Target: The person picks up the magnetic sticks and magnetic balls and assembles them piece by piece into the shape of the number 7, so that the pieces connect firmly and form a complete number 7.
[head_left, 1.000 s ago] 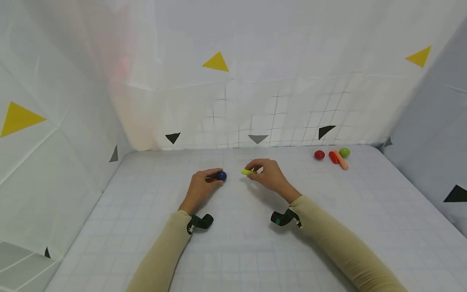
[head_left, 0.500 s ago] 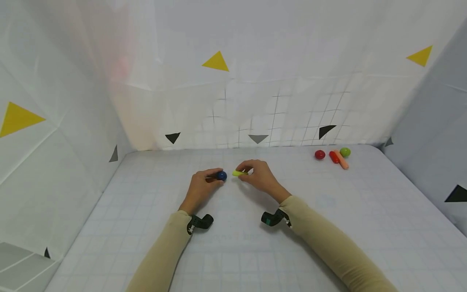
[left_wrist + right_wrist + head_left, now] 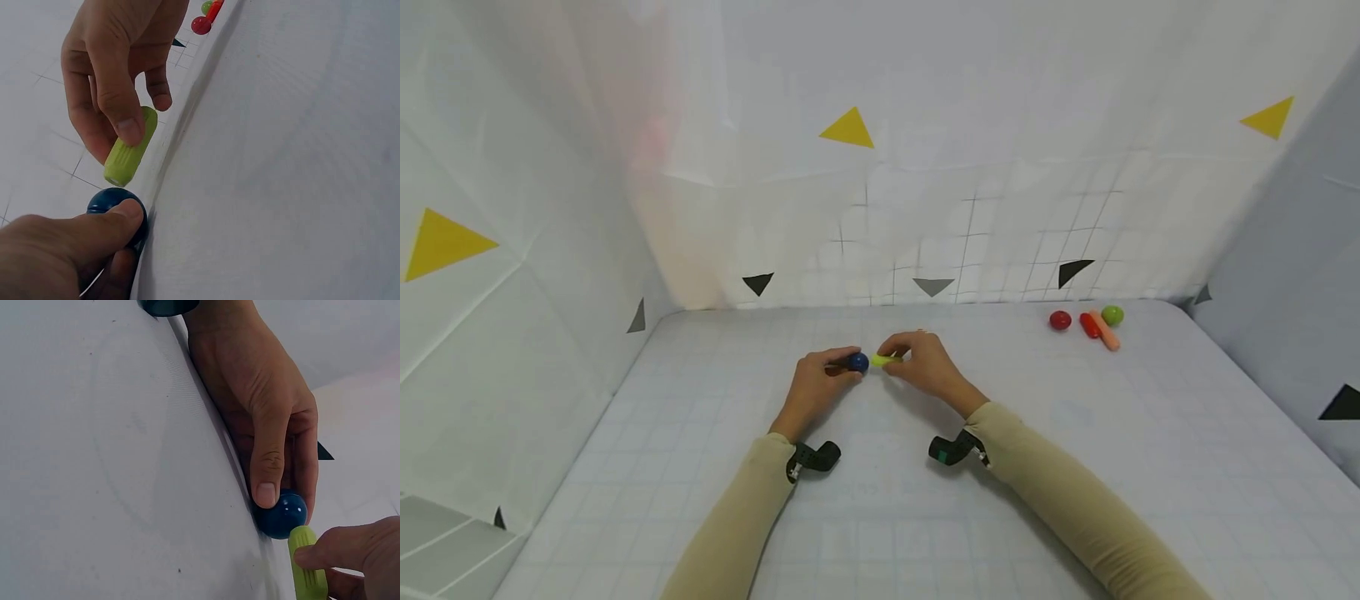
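Observation:
My left hand [image 3: 812, 385] pinches a glossy dark blue ball [image 3: 859, 362] between thumb and fingers, low at the middle of the table. From the right, my right hand [image 3: 929, 367] holds a short yellow-green ridged stick [image 3: 130, 153] between thumb and fingertips. One end of the stick points at the ball. In the left wrist view that end sits right above the ball [image 3: 107, 199]; whether the two touch, I cannot tell. The right wrist view shows the stick [image 3: 306, 562] overlapping the lower edge of the ball [image 3: 282, 515]. Fingers hide part of both things.
At the back right of the white table [image 3: 880, 517] lie a dark red ball [image 3: 1060, 321], a red oblong piece [image 3: 1089, 326], an orange stick [image 3: 1106, 332] and a green ball [image 3: 1112, 315]. White sheet walls with yellow and black triangles surround the table on the left, back and right.
My right hand has moved left with the yellow-green stick, bringing its end close beside the blue ball. The left hand and the ball have stayed in place.

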### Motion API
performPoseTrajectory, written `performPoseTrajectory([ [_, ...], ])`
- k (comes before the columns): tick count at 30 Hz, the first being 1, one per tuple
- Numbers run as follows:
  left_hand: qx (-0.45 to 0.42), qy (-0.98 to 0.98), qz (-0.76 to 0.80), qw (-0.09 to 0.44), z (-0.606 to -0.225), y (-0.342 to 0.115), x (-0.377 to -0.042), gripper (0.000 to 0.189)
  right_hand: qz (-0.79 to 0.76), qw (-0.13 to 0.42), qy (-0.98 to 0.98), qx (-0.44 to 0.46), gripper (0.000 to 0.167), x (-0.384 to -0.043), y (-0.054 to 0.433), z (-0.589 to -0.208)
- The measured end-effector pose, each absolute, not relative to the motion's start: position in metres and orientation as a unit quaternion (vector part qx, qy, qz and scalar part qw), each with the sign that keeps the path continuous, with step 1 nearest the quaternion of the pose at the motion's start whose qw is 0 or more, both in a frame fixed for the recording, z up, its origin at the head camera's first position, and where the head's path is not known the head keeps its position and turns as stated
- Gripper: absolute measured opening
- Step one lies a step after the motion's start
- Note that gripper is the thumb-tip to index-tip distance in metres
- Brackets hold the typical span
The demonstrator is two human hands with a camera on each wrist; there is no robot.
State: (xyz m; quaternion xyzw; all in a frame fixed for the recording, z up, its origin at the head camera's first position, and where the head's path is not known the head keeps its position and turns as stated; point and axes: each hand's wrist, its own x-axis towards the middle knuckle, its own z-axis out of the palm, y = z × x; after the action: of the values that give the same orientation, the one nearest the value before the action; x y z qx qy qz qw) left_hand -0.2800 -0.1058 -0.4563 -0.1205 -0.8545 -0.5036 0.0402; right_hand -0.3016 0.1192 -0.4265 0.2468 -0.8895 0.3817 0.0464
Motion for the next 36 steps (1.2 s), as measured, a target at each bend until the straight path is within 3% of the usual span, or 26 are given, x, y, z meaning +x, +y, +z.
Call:
performPoseTrajectory([
  [22,-0.108,-0.855,-0.506,0.037,-0.455,-0.105,-0.279,0.043,0.392,0.044,-0.892,0.222,0.020,-0.303,0.127,-0.429],
  [36,-0.109,-0.856,-0.504,0.040,-0.457,-0.105,-0.279,0.043,0.401,0.068,-0.892,0.198,0.017,-0.300,0.161,-0.424],
])
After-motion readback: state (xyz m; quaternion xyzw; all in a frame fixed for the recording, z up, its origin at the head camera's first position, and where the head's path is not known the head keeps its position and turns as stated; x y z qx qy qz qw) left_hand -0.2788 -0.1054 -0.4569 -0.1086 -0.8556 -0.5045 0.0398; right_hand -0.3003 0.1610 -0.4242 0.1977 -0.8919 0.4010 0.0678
